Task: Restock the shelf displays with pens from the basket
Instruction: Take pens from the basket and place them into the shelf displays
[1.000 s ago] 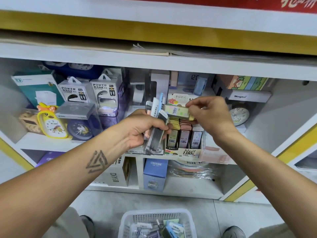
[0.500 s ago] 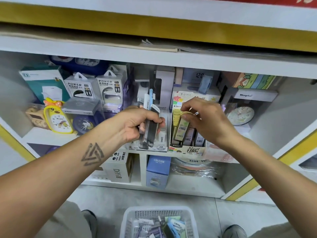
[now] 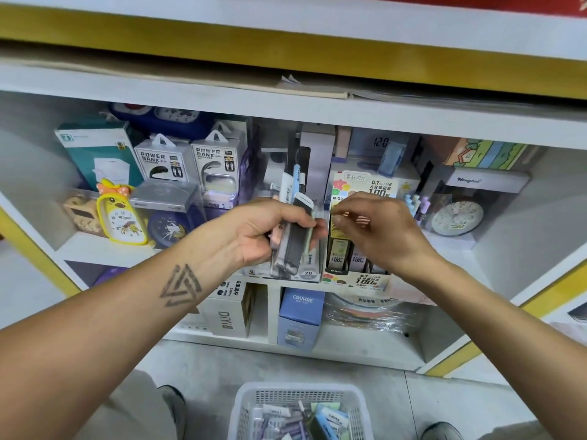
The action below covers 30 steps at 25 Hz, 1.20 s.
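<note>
My left hand (image 3: 260, 231) grips a bundle of pen and lead packs (image 3: 293, 236), held upright in front of the middle shelf. Their tops stick up above my fingers. My right hand (image 3: 378, 231) is just to the right, fingers curled, pinching the top of a green lead pack (image 3: 338, 249) that stands in the left slot of the 0.7 mm HB display box (image 3: 365, 279). The white basket (image 3: 251, 395) with several more packs sits on the floor below, between my feet.
Power bank boxes (image 3: 190, 163), a yellow duck clock (image 3: 122, 217) and a blue clock fill the shelf's left side. A boxed clock (image 3: 457, 217) stands at the right. Below are a blue CRUHRE box (image 3: 301, 315) and a white DIY box (image 3: 227, 315).
My right hand brought the green pack down from level into the display box and now holds it upright in the left slot. My left hand stayed put with its bundle.
</note>
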Tool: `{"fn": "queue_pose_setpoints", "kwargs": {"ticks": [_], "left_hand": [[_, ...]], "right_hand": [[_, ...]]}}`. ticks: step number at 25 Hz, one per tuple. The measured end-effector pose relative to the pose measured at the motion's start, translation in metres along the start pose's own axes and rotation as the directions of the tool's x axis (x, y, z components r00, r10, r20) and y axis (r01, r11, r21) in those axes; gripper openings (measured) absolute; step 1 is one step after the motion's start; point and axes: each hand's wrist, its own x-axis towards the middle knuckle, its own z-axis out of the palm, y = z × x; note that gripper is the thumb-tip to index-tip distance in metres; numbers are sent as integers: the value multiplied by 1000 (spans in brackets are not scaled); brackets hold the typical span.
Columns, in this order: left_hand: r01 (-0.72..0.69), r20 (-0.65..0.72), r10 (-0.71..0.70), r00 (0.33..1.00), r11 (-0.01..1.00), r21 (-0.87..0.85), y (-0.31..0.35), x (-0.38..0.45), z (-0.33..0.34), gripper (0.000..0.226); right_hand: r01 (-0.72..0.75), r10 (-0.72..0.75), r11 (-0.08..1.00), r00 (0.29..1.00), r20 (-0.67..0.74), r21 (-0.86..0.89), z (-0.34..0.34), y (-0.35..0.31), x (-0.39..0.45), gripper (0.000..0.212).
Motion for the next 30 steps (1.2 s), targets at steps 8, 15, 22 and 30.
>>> {"fn": "queue_pose_setpoints", "kwargs": {"ticks": [8,15,22,30], "left_hand": [[25,155,-22,988,1000,-18,-3,-1,7,33],[80,76,-79,994,997,-12,1,-2,2,31],[83,-20,-82,996,996,21,6,-1,-4,20],[40,-186,-20,982,994,104,25,-8,-31,8]], "right_hand": [[-428,313,496,900,304,756,0,-12,7,27],[-362,334,535,921,202,764,-18,2,8,28],[-336,320,569,931,174,751,-31,4,8,16],[-233,254,903,967,-12,360,-24,1,15,10]]}}
